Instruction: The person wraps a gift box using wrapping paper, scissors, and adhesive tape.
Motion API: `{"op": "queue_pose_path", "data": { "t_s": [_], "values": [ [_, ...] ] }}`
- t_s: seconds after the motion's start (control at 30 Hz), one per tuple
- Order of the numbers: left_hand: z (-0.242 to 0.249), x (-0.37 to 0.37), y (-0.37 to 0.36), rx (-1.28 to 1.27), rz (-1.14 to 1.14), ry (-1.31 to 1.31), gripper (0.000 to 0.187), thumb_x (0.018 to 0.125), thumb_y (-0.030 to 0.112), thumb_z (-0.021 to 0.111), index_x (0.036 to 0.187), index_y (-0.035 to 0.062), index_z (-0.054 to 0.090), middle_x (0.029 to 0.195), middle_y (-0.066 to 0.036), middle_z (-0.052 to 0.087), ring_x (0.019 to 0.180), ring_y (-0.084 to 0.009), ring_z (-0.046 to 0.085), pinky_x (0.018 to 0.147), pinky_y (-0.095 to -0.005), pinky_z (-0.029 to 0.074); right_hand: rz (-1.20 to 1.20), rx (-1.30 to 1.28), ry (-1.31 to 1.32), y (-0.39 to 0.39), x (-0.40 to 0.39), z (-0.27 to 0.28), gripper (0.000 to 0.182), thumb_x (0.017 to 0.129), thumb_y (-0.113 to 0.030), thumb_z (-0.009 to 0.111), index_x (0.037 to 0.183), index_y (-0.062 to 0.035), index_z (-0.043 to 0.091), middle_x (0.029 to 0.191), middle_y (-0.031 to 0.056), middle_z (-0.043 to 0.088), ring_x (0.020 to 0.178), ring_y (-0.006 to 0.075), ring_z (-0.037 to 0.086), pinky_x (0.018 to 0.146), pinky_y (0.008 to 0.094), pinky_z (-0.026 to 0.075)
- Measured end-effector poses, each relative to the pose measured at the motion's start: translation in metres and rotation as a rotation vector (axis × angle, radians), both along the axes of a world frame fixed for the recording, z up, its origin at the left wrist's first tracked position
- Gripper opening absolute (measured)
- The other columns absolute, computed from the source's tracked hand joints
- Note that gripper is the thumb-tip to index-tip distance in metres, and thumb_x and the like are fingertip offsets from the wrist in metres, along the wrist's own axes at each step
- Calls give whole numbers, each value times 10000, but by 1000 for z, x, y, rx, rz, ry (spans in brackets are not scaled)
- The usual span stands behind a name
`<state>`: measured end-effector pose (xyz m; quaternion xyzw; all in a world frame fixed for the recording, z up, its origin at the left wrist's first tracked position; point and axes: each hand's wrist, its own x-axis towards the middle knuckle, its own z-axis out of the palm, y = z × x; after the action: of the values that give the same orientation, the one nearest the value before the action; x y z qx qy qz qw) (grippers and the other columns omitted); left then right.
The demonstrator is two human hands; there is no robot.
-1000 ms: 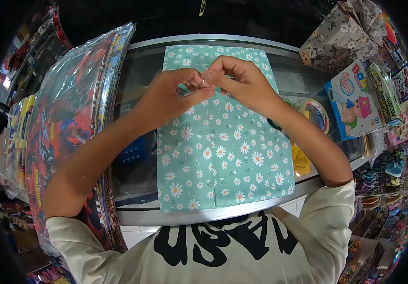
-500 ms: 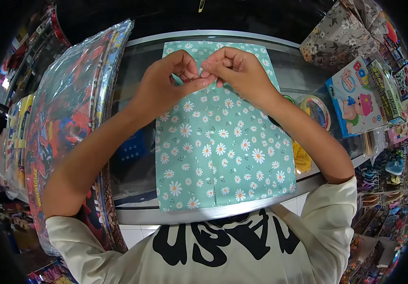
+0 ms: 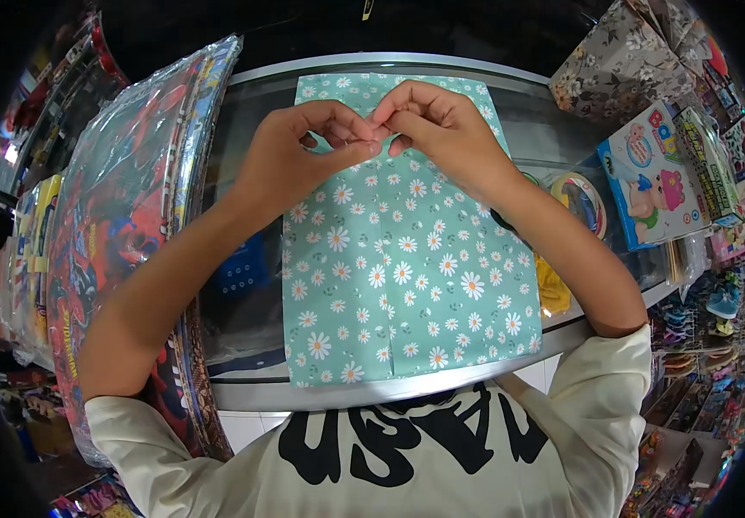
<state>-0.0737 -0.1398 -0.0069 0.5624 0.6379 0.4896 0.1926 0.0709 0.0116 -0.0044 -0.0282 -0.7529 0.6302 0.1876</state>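
Note:
Green paper with white daisies lies on the glass counter, a lengthwise seam or crease running down its middle. Above its far part, my left hand and my right hand meet with fingertips touching. Both hands are closed in a pinch. Whatever sits between the fingertips is too small or too hidden to name. The daisy paper passes beneath both forearms, and its near end reaches the counter's metal front edge.
Plastic-wrapped packs with red prints stack up on the left. Right of the paper lie a tape roll, a yellow item, a boxed baby doll and a flowered wrapped package. A blue basket shows beneath the glass.
My right hand has shifted slightly up, and its fingers have turned against the left fingertips. My left fingers have drawn closer together. The paper has barely moved.

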Motion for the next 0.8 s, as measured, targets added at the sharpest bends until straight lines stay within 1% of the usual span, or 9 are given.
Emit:
{"op": "queue_pose_path", "data": {
  "t_s": [0.1,0.33,0.4,0.43,0.5,0.53,0.6,0.63,0.8],
  "values": [
    [1,0,-2,-14,17,68,99,824,159,766,878,103,704,865,54,689,796,-23,569,697,-218,374,-28,33,-31,-4,3,4,147,919,-62,623,1054,-16,662,954,29,672,835,78,611,745,228,489],
    [5,3,-6,-19,24,100,134,790,180,790,850,105,696,866,63,676,826,-42,569,741,-232,381,14,-122,11,0,2,-6,248,887,-33,657,1134,-9,646,1030,47,672,927,93,628,764,233,487],
    [5,3,-6,-31,12,118,127,795,174,780,846,107,685,857,70,659,822,-40,560,739,-228,383,-19,-87,-6,1,2,-3,258,887,-30,656,1144,-11,641,1041,50,668,936,93,626,767,235,489],
    [3,2,-5,-5,18,103,115,802,164,762,859,102,683,843,71,657,797,-44,555,724,-227,388,-35,-70,-14,1,1,-2,263,887,-29,656,1149,-12,639,1047,52,666,940,93,625,768,235,490],
    [-1,-2,-2,47,31,72,98,816,145,725,885,93,679,816,75,652,748,-54,545,694,-224,398,-60,-63,16,4,-1,-6,255,857,-19,666,1112,-15,653,992,46,675,886,86,638,746,222,502],
    [-3,-5,-1,62,54,70,96,823,129,708,904,92,670,824,68,649,752,-57,551,697,-225,399,-73,-60,31,4,-2,-7,251,842,-14,671,1093,-17,661,965,43,680,858,82,645,735,215,507],
    [-7,-11,2,92,102,64,105,838,98,673,940,89,651,839,54,644,759,-64,564,704,-226,402,-84,-21,-43,1,-1,-7,260,833,-8,679,1092,-13,656,961,44,675,866,88,643,757,223,516],
    [-7,-11,1,104,106,102,114,845,97,670,955,86,644,846,45,642,763,-70,571,702,-230,407,-88,-2,-80,0,-1,-7,265,828,-5,684,1092,-11,654,959,44,673,869,90,642,768,227,521],
    [-7,-8,-1,130,99,234,137,871,105,666,996,66,624,853,0,638,784,-99,594,701,-256,444,-31,20,-57,4,-3,-14,329,788,38,709,1107,1,637,980,60,659,916,113,637,843,254,537]
  ]
}}
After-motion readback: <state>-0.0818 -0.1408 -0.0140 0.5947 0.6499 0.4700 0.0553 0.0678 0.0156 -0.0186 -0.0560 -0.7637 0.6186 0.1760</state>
